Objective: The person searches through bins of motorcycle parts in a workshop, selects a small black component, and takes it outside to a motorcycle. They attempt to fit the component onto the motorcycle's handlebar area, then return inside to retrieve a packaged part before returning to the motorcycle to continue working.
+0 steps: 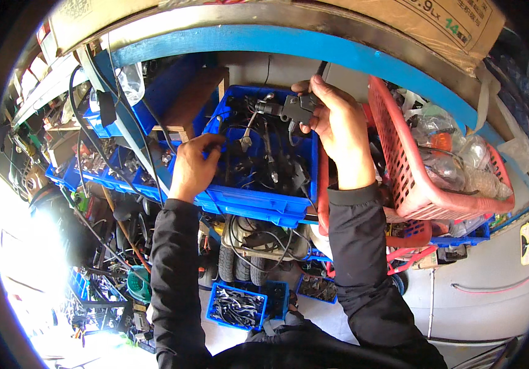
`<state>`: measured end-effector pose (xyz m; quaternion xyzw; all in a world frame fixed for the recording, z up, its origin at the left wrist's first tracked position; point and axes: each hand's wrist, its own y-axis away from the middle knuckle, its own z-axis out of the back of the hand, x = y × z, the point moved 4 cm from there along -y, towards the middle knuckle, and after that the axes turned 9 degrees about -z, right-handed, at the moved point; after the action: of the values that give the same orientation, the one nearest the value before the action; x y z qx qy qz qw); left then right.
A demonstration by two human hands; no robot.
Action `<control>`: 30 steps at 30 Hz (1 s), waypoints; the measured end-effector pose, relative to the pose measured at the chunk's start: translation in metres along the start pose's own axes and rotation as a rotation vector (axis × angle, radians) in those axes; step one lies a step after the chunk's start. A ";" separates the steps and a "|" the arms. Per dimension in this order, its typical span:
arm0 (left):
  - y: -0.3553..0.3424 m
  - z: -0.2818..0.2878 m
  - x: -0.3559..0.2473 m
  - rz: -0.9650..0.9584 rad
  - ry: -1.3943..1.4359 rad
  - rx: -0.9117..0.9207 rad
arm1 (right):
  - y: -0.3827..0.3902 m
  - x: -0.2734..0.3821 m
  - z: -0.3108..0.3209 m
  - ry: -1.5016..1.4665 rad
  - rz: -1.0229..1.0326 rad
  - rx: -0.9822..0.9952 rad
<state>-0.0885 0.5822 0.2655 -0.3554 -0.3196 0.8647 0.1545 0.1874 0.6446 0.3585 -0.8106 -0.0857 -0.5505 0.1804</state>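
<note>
A black part with a blocky body and a ribbed round end [290, 111], much like a brake lever, is held up by my right hand [342, 126]. Its fingers and thumb are closed around one end, and a dark rod rises behind them. Below it stands a deep blue bin [258, 200] holding a tangle of black cables and levers, with a silvery lever piece [247, 136] among them. At the bin's left side, my left hand [196, 163] has its fingers curled in; what they grip, if anything, is hidden.
A blue shelf beam [264, 38] bearing cardboard boxes [443, 27] arches over the bin. To the right sits a pink basket [400, 154] of bagged parts. Smaller blue bins [113, 178] line the left. Beneath are tyres [241, 264] and a blue tray [237, 305] of metal pieces.
</note>
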 end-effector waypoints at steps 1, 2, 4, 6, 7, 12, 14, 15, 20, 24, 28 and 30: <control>0.000 0.000 0.000 -0.009 0.003 -0.004 | 0.000 -0.001 0.000 -0.001 -0.003 -0.008; -0.001 0.000 0.000 -0.017 0.007 -0.009 | 0.000 -0.001 0.001 0.001 -0.001 -0.019; -0.001 0.000 0.001 -0.010 0.002 -0.007 | -0.001 -0.001 0.000 0.013 -0.007 -0.021; 0.000 0.000 0.002 -0.002 -0.001 -0.007 | -0.002 -0.003 -0.001 0.031 -0.025 -0.003; 0.000 0.001 0.003 0.003 -0.002 -0.006 | -0.002 -0.003 -0.001 0.025 -0.027 -0.021; 0.001 0.002 0.004 0.013 0.017 -0.012 | -0.005 -0.011 -0.004 -0.023 -0.063 -0.059; 0.001 0.001 0.004 0.016 0.020 -0.008 | -0.006 -0.012 -0.003 -0.021 -0.071 -0.090; 0.001 0.001 0.005 0.017 0.024 -0.014 | -0.006 -0.012 -0.002 0.001 -0.077 -0.108; 0.000 0.001 0.007 0.042 0.044 -0.013 | -0.005 -0.014 0.003 0.077 -0.147 -0.296; -0.002 0.000 0.006 0.016 0.036 -0.020 | -0.002 -0.013 0.003 0.123 -0.125 -0.400; -0.002 0.001 0.006 0.030 0.008 -0.015 | 0.000 -0.012 0.003 0.234 -0.120 -0.467; -0.002 0.001 0.006 0.021 0.011 -0.018 | -0.001 -0.013 0.002 0.249 -0.111 -0.439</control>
<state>-0.0934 0.5862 0.2641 -0.3651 -0.3228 0.8613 0.1440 0.1838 0.6467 0.3462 -0.7502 0.0144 -0.6607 -0.0212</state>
